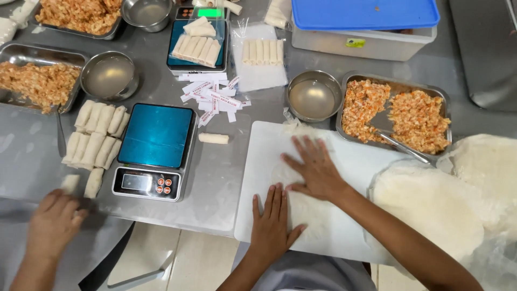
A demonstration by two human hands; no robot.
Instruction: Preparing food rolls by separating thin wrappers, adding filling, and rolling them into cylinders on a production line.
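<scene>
left hand (272, 221): flat and spread wide, palm down on the thin wrapper sheet (315, 207) — holding nothing, just pressing it.
right hand (315, 170): also open, fingers fanned, pressing the same sheet a bit farther up.
wrapper sheet: pale, nearly see-through, lying on the white cutting board (253, 215) at the near edge of the table (215, 183).
around it: stack of spare wrappers (431, 205) just right of the board, steel bowl of water (314, 97) just behind it, metal tray of orange filling (396, 110) with a spoon (401, 146) in it at the far right.
in the way: one loose roll (214, 138) and a blue-topped scale (156, 151) sit left of the board.
packages and labels: heap of small white paper labels with red print (212, 97) mid-table; a clear bag of rolls (262, 54) behind them; lidded box with a blue lid (366, 21) at the far edge.
someone else: another person's hand (54, 221) at the near left corner, next to rows of finished rolls (94, 140) — can't tell what it grips.
open room: bare steel between scale and board.
</scene>
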